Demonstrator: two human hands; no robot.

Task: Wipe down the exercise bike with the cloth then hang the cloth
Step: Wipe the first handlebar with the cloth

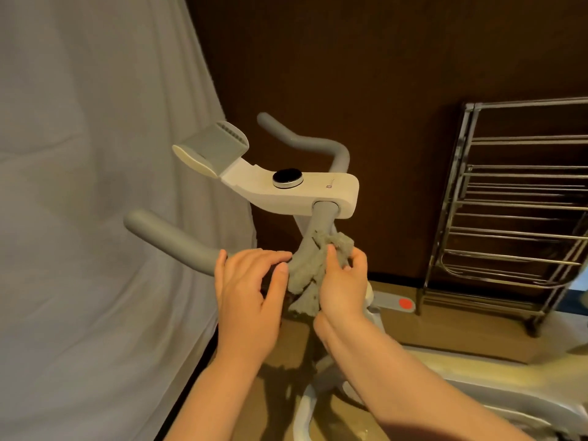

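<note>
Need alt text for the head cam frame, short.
A person's right hand grips a crumpled grey cloth against the grey handlebar of a white exercise bike, while the left hand rests on the bar beside it. A metal drying rack stands to the right, a pale sheet hangs left.

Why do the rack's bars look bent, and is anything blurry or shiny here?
Head view: the wide-angle lens bows the metal rack at the right edge. Warm, dim light leaves the brown wall dark. A soft highlight sits on the round knob. The cloth gripped by the right hand looks slightly soft; the left hand casts a shadow on the floor.
</note>
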